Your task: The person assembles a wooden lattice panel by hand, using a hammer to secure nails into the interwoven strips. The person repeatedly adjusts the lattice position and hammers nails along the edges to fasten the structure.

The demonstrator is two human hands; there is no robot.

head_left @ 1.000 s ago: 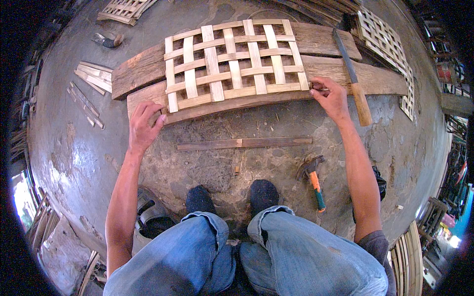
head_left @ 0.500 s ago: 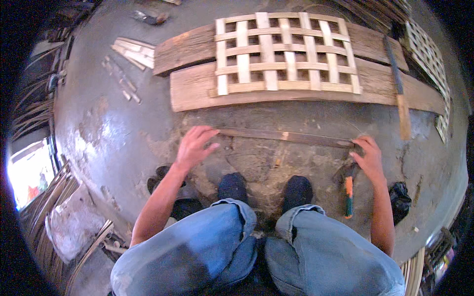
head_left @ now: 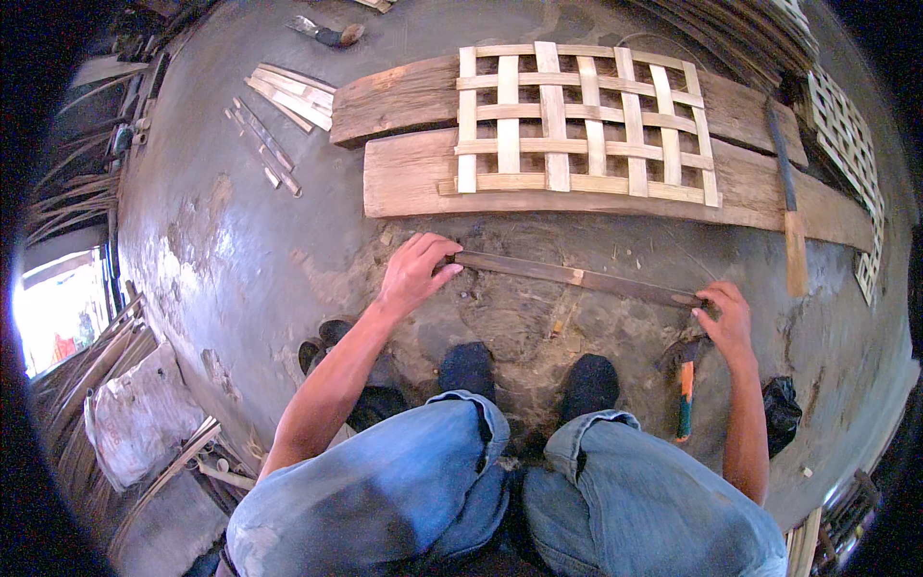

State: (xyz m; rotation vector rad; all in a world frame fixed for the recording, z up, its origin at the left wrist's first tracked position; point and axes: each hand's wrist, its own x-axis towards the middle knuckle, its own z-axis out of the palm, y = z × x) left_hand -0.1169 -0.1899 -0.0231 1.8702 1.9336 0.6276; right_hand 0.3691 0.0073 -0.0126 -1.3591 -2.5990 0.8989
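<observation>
A long dark bamboo strip (head_left: 538, 269) with a pale node near its middle spans the gap between my hands, just in front of my feet. My left hand (head_left: 417, 274) pinches its left end between thumb and fingers. At the other end, my right hand (head_left: 726, 315) closes on the strip's tip with bent fingers. Beyond the strip, a woven lattice of pale split bamboo (head_left: 554, 120) lies on two thick wooden planks (head_left: 409, 176). A hammer with an orange and green handle (head_left: 686, 399) lies on the floor by my right forearm.
A long-bladed knife (head_left: 790, 207) with a wooden handle rests across the planks' right end. Pale slats (head_left: 294, 96) and narrow strips (head_left: 263, 146) lie at the far left. Another lattice (head_left: 851, 144) is at the right, and a black plastic bag (head_left: 782, 415) sits beside my right arm.
The whole view has shifted, with the planks and lattice now farther right and slightly lower. My left thumb has come closer to its fingers at the strip's end. Both hands stay at the strip's ends.
</observation>
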